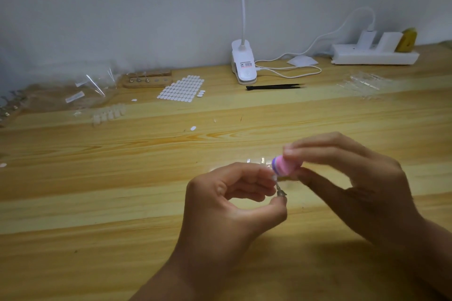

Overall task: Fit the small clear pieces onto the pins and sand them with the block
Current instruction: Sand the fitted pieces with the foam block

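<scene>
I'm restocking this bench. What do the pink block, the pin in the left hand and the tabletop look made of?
Pink block: matte, soft-looking, purple band at one end; probably foam, though blurred. Pin: grey, dull glint; likely metal. Tabletop: pale wood with clear grain, light sheen, perhaps lacquered.

right hand (354,178) fingers (318,140) blurred | lamp (243,63) neck cut by top edge

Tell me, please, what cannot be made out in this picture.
Head view:
Clear piece on the pin: hidden by left hand fingers and sanding block.
Sanding block: blurred, far end covered by right hand.
Metal stands, left edge: cut off, blurred.
Clear strips, far right: too small.
</scene>
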Demonstrator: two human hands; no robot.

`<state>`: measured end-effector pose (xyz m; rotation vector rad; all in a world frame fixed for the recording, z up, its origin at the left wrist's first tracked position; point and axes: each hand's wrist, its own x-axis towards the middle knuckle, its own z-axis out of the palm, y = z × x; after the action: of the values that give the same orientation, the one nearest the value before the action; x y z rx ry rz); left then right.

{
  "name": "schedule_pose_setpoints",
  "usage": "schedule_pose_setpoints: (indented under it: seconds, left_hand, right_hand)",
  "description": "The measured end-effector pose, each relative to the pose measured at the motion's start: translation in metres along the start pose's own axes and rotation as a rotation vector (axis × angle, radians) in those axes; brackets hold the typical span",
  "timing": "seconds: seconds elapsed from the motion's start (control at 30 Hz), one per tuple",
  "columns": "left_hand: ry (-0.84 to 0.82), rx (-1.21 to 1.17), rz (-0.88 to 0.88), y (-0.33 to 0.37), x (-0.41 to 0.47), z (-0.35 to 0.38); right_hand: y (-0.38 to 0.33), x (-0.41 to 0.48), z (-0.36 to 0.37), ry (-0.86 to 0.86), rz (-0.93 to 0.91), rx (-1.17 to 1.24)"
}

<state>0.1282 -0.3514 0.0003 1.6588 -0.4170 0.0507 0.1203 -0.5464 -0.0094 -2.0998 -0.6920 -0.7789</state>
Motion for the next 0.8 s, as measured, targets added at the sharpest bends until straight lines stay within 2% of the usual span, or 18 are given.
schedule_pose_setpoints:
  seconds: [0.13, 0.23, 0.3, 0.4, 0.5, 0.57, 0.67, 0.8]
  left_hand:
    - [-0.010, 0.016, -0.002, 0.001, 0.000, 0.001]
    - [-0.004, -0.035, -0.046, 0.000, 0.000, 0.001]
    - [-0.005, -0.045, -0.041, 0.001, 0.001, 0.001]
    - [-0.013, -0.059, -0.033, 0.002, 0.001, 0.000]
    - [-0.001, -0.100, -0.053, 0.001, 0.001, 0.000]
    - [-0.006, -0.108, -0.044, 0.001, 0.002, -0.001]
    - [-0.038, -0.100, -0.001, 0.001, 0.001, -0.001]
    - [-0.051, -0.235, -0.020, -0.002, 0.003, -0.003]
  right_hand:
    - [-0.001, -0.003, 0.003, -0.071, -0.091, -0.066]
    - [0.004, -0.001, 0.000, -0.007, -0.043, -0.131]
    - [0.000, -0.001, 0.005, 0.033, -0.040, -0.076]
    - [-0.002, -0.004, 0.007, -0.003, -0.065, -0.075]
    - [0.005, -0.001, -0.002, 0.010, -0.016, -0.124]
    - [0.000, 0.000, 0.000, 0.054, -0.010, -0.053]
    - [-0.004, -0.002, 0.008, 0.015, -0.050, -0.009]
    - [0.003, -0.001, -0.002, 0.038, 0.016, -0.033]
